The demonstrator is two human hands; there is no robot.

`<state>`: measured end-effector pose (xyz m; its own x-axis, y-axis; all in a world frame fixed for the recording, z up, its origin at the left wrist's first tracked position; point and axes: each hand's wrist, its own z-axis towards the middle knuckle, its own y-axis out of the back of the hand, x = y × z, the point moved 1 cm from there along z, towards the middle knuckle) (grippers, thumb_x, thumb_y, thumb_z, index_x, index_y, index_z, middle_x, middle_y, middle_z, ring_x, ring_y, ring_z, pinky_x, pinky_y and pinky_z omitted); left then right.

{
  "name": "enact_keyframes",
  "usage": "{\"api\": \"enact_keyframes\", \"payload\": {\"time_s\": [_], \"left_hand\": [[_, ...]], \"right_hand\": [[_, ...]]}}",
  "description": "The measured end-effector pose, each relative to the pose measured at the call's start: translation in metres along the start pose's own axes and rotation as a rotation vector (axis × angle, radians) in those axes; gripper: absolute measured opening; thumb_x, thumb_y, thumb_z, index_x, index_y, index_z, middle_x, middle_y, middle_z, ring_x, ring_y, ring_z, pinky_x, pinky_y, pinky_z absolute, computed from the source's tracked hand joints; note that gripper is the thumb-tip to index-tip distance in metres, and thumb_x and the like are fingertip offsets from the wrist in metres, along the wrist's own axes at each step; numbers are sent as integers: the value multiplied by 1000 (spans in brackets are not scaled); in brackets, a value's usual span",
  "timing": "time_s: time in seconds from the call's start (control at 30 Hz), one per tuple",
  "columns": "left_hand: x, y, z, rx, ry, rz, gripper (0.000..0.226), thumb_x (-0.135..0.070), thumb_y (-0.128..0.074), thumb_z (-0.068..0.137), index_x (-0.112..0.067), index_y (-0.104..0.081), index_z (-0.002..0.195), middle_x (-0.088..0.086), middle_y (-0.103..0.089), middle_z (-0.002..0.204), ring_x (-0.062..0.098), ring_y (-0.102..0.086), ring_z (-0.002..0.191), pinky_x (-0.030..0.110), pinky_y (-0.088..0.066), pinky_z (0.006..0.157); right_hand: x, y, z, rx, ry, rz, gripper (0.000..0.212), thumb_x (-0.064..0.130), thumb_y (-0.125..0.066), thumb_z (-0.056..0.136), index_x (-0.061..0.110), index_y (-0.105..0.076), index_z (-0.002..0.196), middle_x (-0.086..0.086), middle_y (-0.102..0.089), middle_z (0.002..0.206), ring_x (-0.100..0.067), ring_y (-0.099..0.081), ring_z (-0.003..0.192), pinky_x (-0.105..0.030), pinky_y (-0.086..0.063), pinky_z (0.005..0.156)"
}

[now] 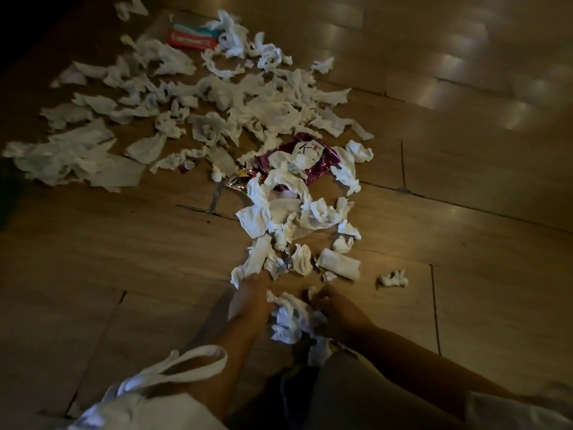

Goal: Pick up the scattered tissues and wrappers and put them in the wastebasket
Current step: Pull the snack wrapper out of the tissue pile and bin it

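Wood-look floor (465, 212): dim glossy planks carry the whole mess, with glare patches at the far right
Tissues (248, 97): white crumpled pieces spread from the far left to the near centre, thickest in the far middle
Purple wrapper (327, 158): foil, half buried under tissues in the middle of the spread, with shiny wrapper scraps (240, 178) just left of it
Red and teal pack (190, 35): lies at the far edge, touching tissues
Wad (290, 321): bunched tissues gathered between the two hands, near centre
Right hand (336, 310): fingers curl round the right side of the wad and hold it
Left hand (251, 301): lies against the wad's left side, fingertips at the near end of a long tissue strip (257, 259); blur hides whether they pinch it, so I cannot tell its grip
Wastebasket: not in view, so its place cannot be told
White cloth loop (186, 364): sits at the near left beside the left forearm
Risk, shedding: loose light pieces would likely fall from the wad on the lift, since only its sides are squeezed
Risk, tearing: the thin strip may rip if pulled by one end while the rest drags
Risk, missed bits: the small foil scraps and the lone tissue (392, 278) at the near right are easy to overlook in this low light
Risk, carry: with the basket out of sight, a longer carry gives more chance of drops
Risk, snag: the loop could sweep pieces aside
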<state>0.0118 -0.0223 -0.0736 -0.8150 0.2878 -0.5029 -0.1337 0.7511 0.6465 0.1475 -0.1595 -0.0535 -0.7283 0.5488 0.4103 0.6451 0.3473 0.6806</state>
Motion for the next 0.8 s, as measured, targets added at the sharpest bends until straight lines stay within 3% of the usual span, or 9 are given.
{"api": "enact_keyframes", "payload": {"time_s": [0.07,0.13,0.3,0.4,0.47,0.53,0.63,0.73,0.8], "left_hand": [[-1,10,7,-78,6,-48,26,-14,-61,85,-12,-64,111,10,-59,121,27,-57,110,34,-48,93],[-4,24,12,-164,31,-121,25,-9,-62,83,-9,-65,108,13,-63,116,29,-59,107,35,-49,91],[-13,50,22,-385,-34,-268,16,-3,-57,85,-2,-66,98,13,-68,95,19,-60,81,23,-43,67],[-13,55,29,-469,-71,-292,15,-2,-55,87,-4,-65,98,14,-67,100,15,-55,80,22,-40,65],[-10,53,33,-462,-81,-285,19,-6,-56,86,-12,-64,102,8,-64,107,14,-57,83,20,-43,64],[-7,46,28,-399,-147,-189,29,-27,-61,82,-21,-61,110,-1,-58,114,17,-60,98,23,-50,72],[-6,27,10,-169,-223,109,87,-63,-65,64,-36,-32,139,-5,-29,148,24,-27,139,45,-40,106],[-7,11,0,-20,-230,337,106,-66,-66,66,-42,-1,146,-7,4,158,24,3,147,48,-16,117],[-2,3,4,-8,-199,341,91,-56,-63,76,-38,-10,147,-6,-3,158,23,-4,147,43,-22,116]], "right_hand": [[-5,1,8,-106,18,51,31,24,-67,82,9,-64,109,-11,-56,111,-19,-53,98,-27,-41,79],[-8,17,12,-280,-22,152,19,15,-64,84,8,-65,102,-4,-59,100,-12,-52,89,-25,-43,73],[-16,65,18,-646,-116,415,26,8,-60,86,11,-62,111,5,-59,97,-9,-55,87,-13,-41,69],[-35,74,20,-779,-208,474,27,8,-61,85,10,-63,112,-6,-66,108,-16,-59,94,-24,-46,79],[-44,72,21,-764,-285,465,30,12,-60,86,12,-60,116,-10,-63,115,-17,-58,100,-28,-47,84],[-45,62,21,-651,-269,403,37,23,-62,85,19,-55,122,-8,-58,122,-18,-55,106,-34,-49,89],[-28,47,22,-477,-189,280,65,56,-63,75,38,-42,134,-4,-44,137,-23,-45,122,-42,-48,94],[-12,40,29,-378,-91,55,61,36,-61,85,33,-37,140,-7,-29,148,-27,-35,132,-34,-43,99],[-4,44,30,-331,-33,10,43,23,-52,92,26,-46,135,-6,-31,148,-21,-41,127,-19,-38,88]]}}
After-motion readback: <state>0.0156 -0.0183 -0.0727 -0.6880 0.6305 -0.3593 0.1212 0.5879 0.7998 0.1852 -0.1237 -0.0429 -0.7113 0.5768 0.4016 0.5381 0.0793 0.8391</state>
